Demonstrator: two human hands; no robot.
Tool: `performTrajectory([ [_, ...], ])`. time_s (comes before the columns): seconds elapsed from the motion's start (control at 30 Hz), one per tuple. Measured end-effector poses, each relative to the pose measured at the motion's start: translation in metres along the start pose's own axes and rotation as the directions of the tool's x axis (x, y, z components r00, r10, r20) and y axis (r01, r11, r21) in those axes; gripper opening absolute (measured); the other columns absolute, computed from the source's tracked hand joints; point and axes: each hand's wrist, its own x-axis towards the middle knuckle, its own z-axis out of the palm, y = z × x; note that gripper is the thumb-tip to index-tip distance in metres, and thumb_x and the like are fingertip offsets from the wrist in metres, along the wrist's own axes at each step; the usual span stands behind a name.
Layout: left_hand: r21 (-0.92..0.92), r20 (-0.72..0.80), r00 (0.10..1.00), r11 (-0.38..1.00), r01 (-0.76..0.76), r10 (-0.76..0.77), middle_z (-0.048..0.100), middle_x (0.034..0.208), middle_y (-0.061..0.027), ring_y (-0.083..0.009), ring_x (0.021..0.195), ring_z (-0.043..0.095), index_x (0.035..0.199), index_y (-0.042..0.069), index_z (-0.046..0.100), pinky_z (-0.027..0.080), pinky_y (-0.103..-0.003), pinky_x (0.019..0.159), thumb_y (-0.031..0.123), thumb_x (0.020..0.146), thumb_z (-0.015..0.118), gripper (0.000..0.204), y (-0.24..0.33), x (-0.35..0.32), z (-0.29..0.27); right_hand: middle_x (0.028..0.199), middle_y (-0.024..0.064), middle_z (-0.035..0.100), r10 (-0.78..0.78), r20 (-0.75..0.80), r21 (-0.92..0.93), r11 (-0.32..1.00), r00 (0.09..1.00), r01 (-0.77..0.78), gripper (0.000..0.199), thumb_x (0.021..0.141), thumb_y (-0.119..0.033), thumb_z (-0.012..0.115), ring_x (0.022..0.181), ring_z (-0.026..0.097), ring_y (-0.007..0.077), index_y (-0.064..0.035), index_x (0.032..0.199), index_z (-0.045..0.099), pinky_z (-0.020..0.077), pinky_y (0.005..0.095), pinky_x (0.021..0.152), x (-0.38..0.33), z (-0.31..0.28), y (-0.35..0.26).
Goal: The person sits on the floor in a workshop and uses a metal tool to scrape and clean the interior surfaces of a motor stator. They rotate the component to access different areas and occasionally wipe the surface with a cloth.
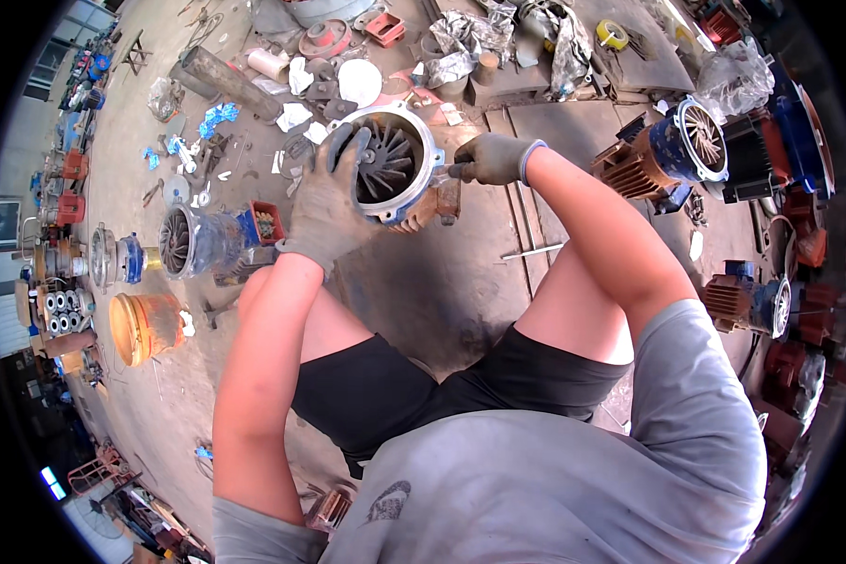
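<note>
Left hand grips motor housing rim; right hand beside, perhaps holding tool.

Two gloved hands, one round finned housing, one orange bucket, one yellow tape roll.

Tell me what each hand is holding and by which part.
The left hand grips the round pump housing by its left rim. The right hand holds a small tool at the housing's right side; the tool is mostly hidden.

A stained grey concrete floor spreads in bright daylight, littered with scattered metal parts and crumpled plastic sheeting. Blue and red motors crowd the edges.
</note>
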Motion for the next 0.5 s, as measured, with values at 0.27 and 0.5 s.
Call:
performTrajectory([
  [0.27, -0.01, 0.021, 0.998, 0.998, 0.056, -0.056, 0.044, 0.153, -0.0227, -0.0473, 0.144, 0.043, 0.167, 0.009, 0.032, 0.039, -0.056, 0.128, 0.038, 0.064, 0.103, 0.129, -0.003, -0.002, 0.006, 0.118, 0.0158, 0.082, -0.007, -0.027, 0.005, 1.0, 1.0, 0.007, 0.051, 0.111, -0.053, 0.06, 0.111, 0.075, 0.0339, -0.0066, 0.123, 0.079, 0.0553, 0.0473, 0.104, -0.005, 0.011, 0.011],
  [0.5, 0.086, -0.005, 0.999, 0.996, 0.037, -0.036, 0.037, 0.16, -0.0285, -0.0507, 0.15, 0.038, 0.17, 0.009, 0.021, 0.037, -0.057, 0.13, 0.047, 0.064, 0.104, 0.14, -0.002, -0.008, 0.014, 0.111, 0.0211, 0.08, -0.126, -0.228, -0.161, 0.983, 0.965, 0.09, 0.045, 0.108, -0.049, 0.066, 0.104, 0.074, 0.0431, -0.0071, 0.118, 0.079, 0.0558, 0.0522, 0.098, 0.006, 0.021, 0.008],
])
